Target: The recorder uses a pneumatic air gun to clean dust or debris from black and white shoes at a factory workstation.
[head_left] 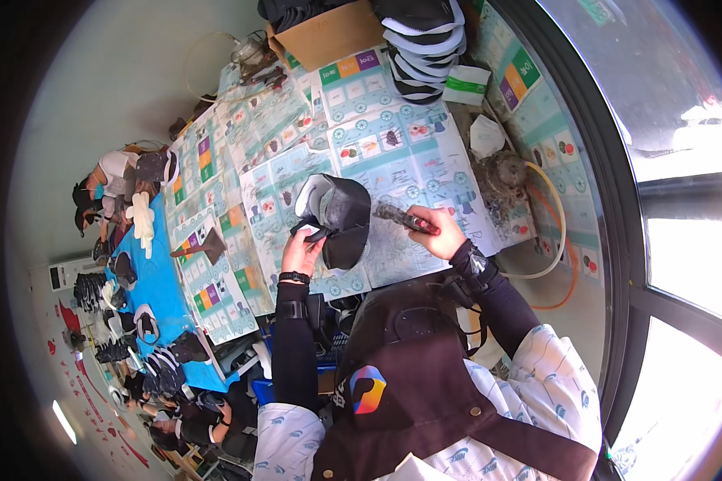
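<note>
- Nearest the lens, a brown apron [425, 385] fills the lower frame; dark sleeves rise from it to the table [425, 168].
- Left hand [301, 255] is curled shut on a tab of the dark shoe upper [338, 216], which it props up over the printed paper sheets [361, 88].
- Right hand [440, 234] is closed round a glue brush [401, 216]; its tip lies just beside the upper.
- Risk, as I judge it: one pinch holds the upper, so it could twist; glue might then smear its face or the sheets.
</note>
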A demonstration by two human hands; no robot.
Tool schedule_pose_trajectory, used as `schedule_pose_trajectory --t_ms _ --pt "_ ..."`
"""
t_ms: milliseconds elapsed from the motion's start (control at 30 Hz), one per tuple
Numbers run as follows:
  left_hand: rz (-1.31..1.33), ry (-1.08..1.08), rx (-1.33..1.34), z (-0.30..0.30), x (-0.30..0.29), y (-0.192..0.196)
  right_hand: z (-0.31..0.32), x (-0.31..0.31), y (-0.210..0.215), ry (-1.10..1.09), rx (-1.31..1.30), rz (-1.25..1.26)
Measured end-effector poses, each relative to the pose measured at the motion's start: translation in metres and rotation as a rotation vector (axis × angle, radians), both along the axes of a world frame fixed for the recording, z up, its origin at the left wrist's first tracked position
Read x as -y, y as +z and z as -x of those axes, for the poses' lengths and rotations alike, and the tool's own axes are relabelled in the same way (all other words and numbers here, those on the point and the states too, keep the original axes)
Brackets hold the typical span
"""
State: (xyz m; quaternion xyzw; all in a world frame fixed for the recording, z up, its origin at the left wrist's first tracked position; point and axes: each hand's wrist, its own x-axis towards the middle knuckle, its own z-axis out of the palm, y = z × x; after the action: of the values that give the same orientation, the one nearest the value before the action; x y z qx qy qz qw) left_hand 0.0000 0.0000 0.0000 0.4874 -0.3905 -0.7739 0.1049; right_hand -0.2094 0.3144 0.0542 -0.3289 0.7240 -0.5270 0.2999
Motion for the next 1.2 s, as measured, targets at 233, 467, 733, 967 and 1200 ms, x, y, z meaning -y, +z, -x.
schedule_pose_trajectory --t_ms 233,467,733,967,1200 --pt "0.006 -0.005 -0.013 -0.008 0.011 0.011 0.000 0.002 0.009 0.043 -0.088 -0.039" --pt "-0.041 -0.029 0.011 -0.017 0.016 0.014 0.007 -0.017 0.002 0.031 -0.077 -0.072" --pt "0.029 -0.267 0.087 -0.033 0.045 0.031 0.018 -0.029 0.003 0.133 -0.151 -0.056" --pt "0.095 -0.456 0.095 -0.023 0.058 0.034 0.019 -0.027 0.021 0.252 -0.091 0.010" --pt "0.128 -0.545 0.051 -0.017 0.065 0.031 0.019 -0.033 0.007 0.323 -0.187 0.066"
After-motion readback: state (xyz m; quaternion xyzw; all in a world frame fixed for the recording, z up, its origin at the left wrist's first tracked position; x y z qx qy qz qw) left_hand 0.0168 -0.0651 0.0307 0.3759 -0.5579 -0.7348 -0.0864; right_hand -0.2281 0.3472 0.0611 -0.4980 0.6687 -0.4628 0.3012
